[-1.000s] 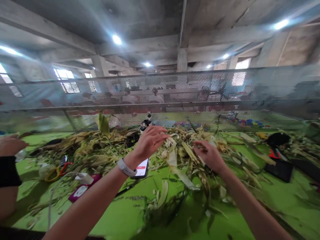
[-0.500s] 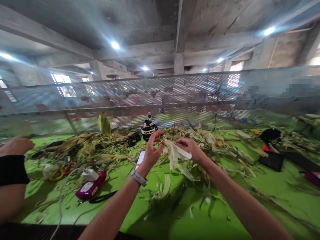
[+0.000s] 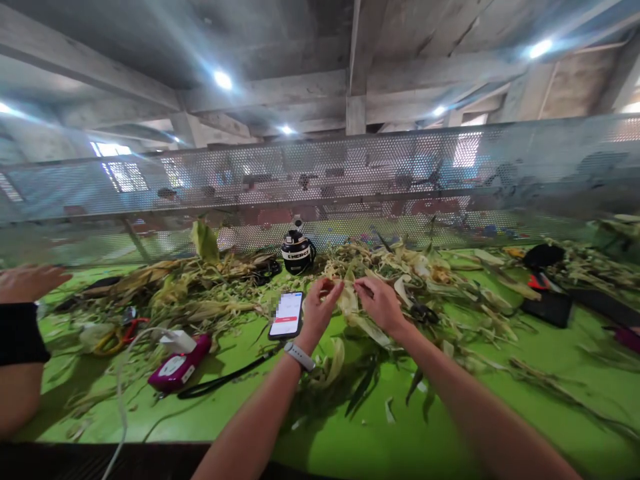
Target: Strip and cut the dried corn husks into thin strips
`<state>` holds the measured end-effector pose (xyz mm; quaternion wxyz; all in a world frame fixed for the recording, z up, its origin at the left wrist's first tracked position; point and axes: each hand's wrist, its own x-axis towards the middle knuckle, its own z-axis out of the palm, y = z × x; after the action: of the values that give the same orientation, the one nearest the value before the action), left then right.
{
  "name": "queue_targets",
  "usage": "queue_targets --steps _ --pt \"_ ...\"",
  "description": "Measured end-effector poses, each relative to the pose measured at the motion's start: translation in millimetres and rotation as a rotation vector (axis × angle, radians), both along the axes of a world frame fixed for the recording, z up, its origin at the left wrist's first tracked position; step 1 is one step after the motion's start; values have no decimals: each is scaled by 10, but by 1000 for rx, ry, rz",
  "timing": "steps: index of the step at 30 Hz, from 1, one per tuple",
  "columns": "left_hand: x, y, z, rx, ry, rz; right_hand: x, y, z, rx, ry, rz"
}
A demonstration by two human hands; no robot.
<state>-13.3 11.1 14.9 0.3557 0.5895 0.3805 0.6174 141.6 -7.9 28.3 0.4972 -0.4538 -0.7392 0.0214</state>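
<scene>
Above the middle of the green table, my left hand and my right hand face each other with fingertips pinched. A pale corn husk hangs between them, its upper edge at the fingertips of both. A grey-strapped watch is on my left wrist. More pale and green husk pieces lie under and around my hands, among them a curled strip below my left hand. Just left of that hand, a phone with a lit screen lies on the table.
Behind my hands stands a dark bottle marked ENERGY. A purple power adapter with a white plug and cable sits at left, near orange-handled scissors. Another person's arm reaches in at far left. A perforated metal screen borders the table's far side.
My hands have drawn closer together, fingertips now pinched, and the left has moved right, uncovering the phone. The large white husk flap seen between them earlier no longer sticks out toward the right hand.
</scene>
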Motion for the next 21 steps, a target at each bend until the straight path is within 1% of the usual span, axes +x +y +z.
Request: queue_targets --steps 2,4,7,10,12,14,16,19,21 --pt "-8 19 -46 -5 26 -24 -5 8 -22 -13 -14 16" --pt "-46 49 -90 -39 -4 -88 -7 18 -33 -37 -19 30" --pt "-117 83 -126 -124 -131 -183 -4 29 -38 -98 18 21" --pt "-153 81 -135 -213 -253 -231 -12 32 -54 -204 78 48" --pt "-150 67 -143 -217 -247 -256 -31 32 -73 -271 112 97" --pt "-138 51 -158 -199 -215 -260 -51 30 -90 -304 139 129" --pt "-129 37 -173 -201 -220 -271 -63 28 -101 -308 148 127" --pt "-129 16 -181 -251 -241 -327 -57 29 -109 -306 150 98" --pt "-136 1 -176 -286 -241 -340 -46 29 -113 -317 150 80"
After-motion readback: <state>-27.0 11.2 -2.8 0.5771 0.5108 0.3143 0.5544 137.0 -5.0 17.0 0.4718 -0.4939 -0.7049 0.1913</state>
